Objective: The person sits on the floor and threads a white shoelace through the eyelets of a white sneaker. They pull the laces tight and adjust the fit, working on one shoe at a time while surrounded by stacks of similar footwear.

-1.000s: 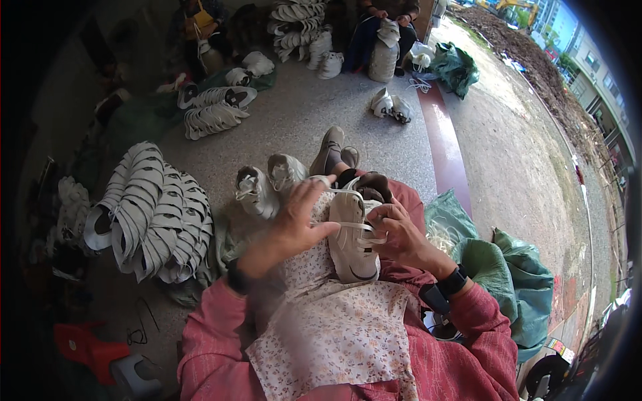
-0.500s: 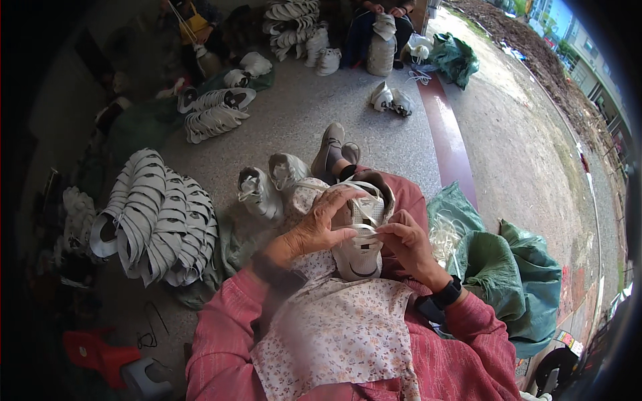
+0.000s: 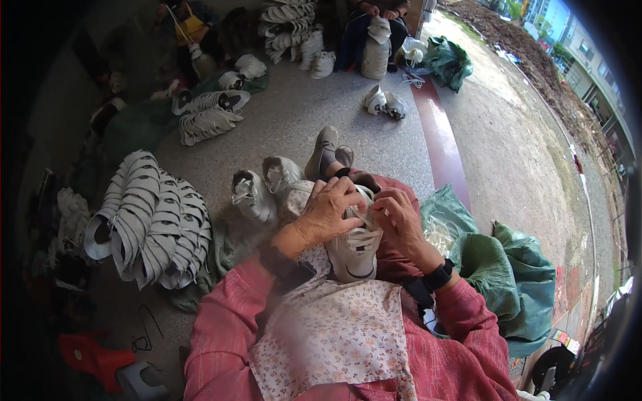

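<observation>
A pale sneaker (image 3: 350, 262) lies in my lap on a floral apron (image 3: 334, 337), toe toward me. White shoelace (image 3: 361, 238) crosses its front in several rows, and a loop of it rises between my hands. My left hand (image 3: 328, 208) is closed on the upper left side of the shoe, fingers bent over the lacing edge. Thumb and forefinger of my right hand (image 3: 399, 219) are pinched at the opposite edge, by the lace. My fingers hide the upper eyelets and part of the tongue.
Two laced shoes (image 3: 253, 194) stand left of my knees. Nested stacks of shoe uppers (image 3: 150, 220) sit farther left. At my right, green sacks (image 3: 511, 281) surround a bundle of white laces (image 3: 439, 234). A red stool (image 3: 93, 357) is at lower left. Other people (image 3: 378, 33) sit at the back.
Both hands have moved a little farther up the shoe, away from me. Lace that was held stretched across the middle now lies in crossing rows there.
</observation>
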